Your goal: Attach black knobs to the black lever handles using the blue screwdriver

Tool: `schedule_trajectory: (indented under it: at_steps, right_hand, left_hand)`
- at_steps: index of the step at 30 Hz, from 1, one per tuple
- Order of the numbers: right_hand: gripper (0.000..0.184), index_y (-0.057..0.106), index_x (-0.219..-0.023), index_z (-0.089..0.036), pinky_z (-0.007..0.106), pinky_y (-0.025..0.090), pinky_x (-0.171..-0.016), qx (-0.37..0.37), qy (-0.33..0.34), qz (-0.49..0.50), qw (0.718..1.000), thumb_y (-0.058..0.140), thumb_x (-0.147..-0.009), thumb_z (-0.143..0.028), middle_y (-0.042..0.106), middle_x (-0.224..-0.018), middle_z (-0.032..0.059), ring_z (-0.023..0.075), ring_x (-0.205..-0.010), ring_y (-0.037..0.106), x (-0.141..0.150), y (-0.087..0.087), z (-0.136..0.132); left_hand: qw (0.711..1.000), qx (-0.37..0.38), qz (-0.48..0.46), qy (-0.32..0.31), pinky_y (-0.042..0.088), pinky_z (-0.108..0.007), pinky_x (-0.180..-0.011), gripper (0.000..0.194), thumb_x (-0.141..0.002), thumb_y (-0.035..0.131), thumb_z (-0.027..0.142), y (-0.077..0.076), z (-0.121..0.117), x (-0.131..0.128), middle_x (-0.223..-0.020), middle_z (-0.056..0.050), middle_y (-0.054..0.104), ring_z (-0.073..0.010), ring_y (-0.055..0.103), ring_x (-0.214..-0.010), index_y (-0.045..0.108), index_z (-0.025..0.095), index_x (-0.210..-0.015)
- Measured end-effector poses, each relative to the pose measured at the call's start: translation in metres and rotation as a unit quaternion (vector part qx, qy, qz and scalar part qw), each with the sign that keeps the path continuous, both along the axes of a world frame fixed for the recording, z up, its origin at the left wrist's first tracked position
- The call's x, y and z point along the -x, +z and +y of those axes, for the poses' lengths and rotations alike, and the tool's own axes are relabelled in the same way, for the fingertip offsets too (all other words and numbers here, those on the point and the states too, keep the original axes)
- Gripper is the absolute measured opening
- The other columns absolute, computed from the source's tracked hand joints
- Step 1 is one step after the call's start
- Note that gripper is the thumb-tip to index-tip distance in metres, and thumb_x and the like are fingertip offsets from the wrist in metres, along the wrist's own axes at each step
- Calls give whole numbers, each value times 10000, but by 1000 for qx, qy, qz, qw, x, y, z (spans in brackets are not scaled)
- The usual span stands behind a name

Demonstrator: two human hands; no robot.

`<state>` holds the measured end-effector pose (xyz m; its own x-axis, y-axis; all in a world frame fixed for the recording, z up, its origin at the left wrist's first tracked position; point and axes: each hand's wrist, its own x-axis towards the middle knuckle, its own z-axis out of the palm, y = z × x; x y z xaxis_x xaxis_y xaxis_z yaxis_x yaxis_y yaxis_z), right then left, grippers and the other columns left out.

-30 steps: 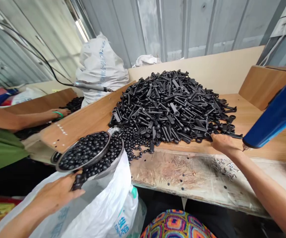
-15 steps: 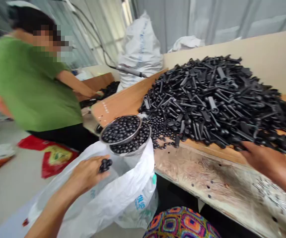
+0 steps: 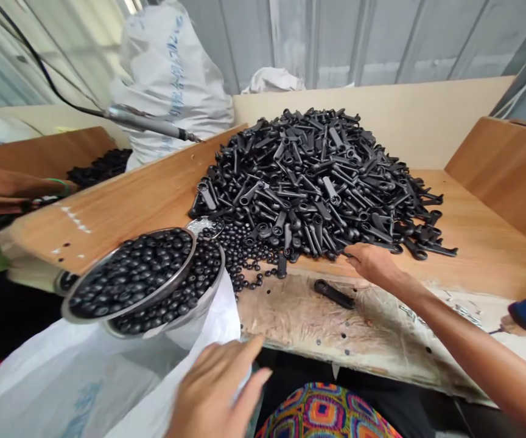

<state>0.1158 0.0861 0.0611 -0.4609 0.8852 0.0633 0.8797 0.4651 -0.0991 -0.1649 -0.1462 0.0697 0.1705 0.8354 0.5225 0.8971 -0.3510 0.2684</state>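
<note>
Lone handle (image 3: 335,295) lay just nearside and leftward of your right hand (image 3: 372,263), your nearer one; long axis slanted, ring end leftward. Right fingertips at handle pile (image 3: 308,188) edge, couldn't tell whether gripping. Left hand (image 3: 220,382) spread, nothing visible inside.

A white sack (image 3: 176,79) stands; a metal wall (image 3: 336,42) rises behind.

No word can be made out for certain. Blue characters (image 3: 175,67) run in a column down the sack (image 3: 147,52) near the back left corner of the bench (image 3: 473,219). Blurred blue lettering (image 3: 81,410) marks the bag (image 3: 21,389) by its front left corner, partly cut off.
</note>
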Motion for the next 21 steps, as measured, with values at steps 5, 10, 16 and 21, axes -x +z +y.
schedule_trajectory:
  at_steps: [5,10,16,21]
  right_hand:
    - [218,647,-846,-148,240,380,-608,-1,-51,-55,997,435,-835,-201,664,-827,111,189,-747,614,5,-9,2]
    - [238,628,-833,-180,214,355,-605,-5,20,-25,999,404,-876,-251,662,-799,43,149,-748,602,25,1,-15]
    - [178,625,-849,-212,189,365,-612,34,200,-20,979,448,-842,-192,651,-847,-7,117,-753,596,96,18,-26]
    - [210,653,-914,-174,256,422,-664,57,234,-81,967,464,-825,-197,667,-912,82,202,-814,625,159,5,-19]
  left_hand:
    - [988,126,17,-90,403,-403,-916,303,-813,508,157,-28,89,-85,-1138,-63,608,-236,501,-1107,548,183,-1112]
    - [979,147,39,-135,273,-520,-1006,399,-820,500,239,-53,126,-121,-1235,-114,528,-289,362,-1225,469,147,-1207]
    - [978,172,-20,-112,318,-408,-980,281,-776,465,151,-62,103,-117,-1063,-88,580,-237,461,-1073,541,158,-1047]
    - [967,238,-48,-73,428,-362,-805,165,-698,467,96,-56,77,-94,-862,-81,575,-226,517,-852,554,151,-827]
